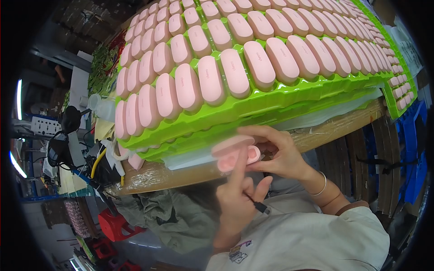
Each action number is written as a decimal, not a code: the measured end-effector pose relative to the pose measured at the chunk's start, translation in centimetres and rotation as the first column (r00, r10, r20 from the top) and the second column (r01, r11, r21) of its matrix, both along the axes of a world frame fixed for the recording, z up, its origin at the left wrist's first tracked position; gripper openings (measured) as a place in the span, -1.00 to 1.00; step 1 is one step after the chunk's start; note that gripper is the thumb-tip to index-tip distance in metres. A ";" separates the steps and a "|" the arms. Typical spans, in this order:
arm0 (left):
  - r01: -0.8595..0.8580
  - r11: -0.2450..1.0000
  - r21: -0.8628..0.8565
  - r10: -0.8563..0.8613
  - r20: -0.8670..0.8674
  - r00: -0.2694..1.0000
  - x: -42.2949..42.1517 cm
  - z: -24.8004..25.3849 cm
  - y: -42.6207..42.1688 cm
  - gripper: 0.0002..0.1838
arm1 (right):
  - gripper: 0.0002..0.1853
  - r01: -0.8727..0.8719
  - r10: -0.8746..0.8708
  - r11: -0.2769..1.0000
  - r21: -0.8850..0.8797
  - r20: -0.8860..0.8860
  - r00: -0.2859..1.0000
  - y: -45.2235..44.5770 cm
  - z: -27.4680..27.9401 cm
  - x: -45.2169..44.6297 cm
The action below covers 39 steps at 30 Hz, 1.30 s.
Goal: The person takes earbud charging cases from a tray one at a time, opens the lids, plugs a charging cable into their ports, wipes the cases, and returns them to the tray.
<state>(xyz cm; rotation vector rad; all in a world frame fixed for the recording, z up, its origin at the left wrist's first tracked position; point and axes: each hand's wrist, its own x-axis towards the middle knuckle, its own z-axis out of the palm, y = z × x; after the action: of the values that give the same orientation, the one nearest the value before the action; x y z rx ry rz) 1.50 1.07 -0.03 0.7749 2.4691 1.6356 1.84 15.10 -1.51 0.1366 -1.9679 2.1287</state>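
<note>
The pink case [233, 145] is in the middle of my view, up in the air by the edge of the table [149, 180]. Its lid is tipped up, and I can see round pink shapes inside, too blurry to name. My right hand [285, 153] grasps it from 3 o'clock, with the thumb on the near side. I think I pinch it at that end so the inside is free for my other hand. My left hand [235, 198] is at 6 o'clock. One finger points up across the case, but I can't tell just what it touches. My other fingers are curled around a black cable [261, 207], and its plug pokes out at 5 o'clock. Maybe I tuck it there so I don't have to put it down. At 12 o'clock, the other cases [212, 81] sit in rows in green trays [190, 128], likely so they don't bump. The trays are piled up, maybe to save room.
</note>
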 end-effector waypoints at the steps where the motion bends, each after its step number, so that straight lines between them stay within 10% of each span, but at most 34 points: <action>1: 0.007 1.000 -0.004 -0.006 0.076 0.997 0.2 0.0 0.5 -0.34 | -0.46 0.012 -0.011 0.999 0.048 -0.017 1.000 0.0 0.0 0.0; 11: 0.100 0.990 0.095 -0.113 0.139 0.984 1.0 0.5 0.7 -0.48 | -0.45 0.100 -0.094 0.990 0.102 -0.060 0.994 0.0 -0.4 0.2; 14: -0.132 0.836 0.533 0.113 0.068 0.991 1.2 -1.1 0.1 -0.81 | -0.39 0.039 -0.032 0.997 -0.061 0.108 0.994 0.1 -0.3 0.3; 16: -0.077 0.648 0.758 0.025 0.079 0.997 -0.3 -1.8 -0.7 -0.61 | -0.35 0.008 0.012 0.988 -0.153 0.130 0.992 0.3 -0.4 0.3; 26: -0.113 0.905 0.409 -0.040 0.348 0.937 -3.2 -2.2 -2.0 -0.24 | -0.30 -0.053 0.095 0.951 -0.303 0.126 0.988 0.5 -0.5 0.1; 39: -0.155 0.770 0.618 -0.052 0.303 0.952 -3.1 -3.4 -1.7 -0.30 | -0.45 -0.156 0.154 0.954 -0.255 -0.026 0.988 0.3 -0.9 -0.3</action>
<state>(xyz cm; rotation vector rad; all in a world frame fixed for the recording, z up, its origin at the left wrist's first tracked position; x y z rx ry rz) -1.60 -0.63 -3.39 0.4363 1.7212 2.4437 1.56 15.39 -2.41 0.2579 -1.7088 2.4567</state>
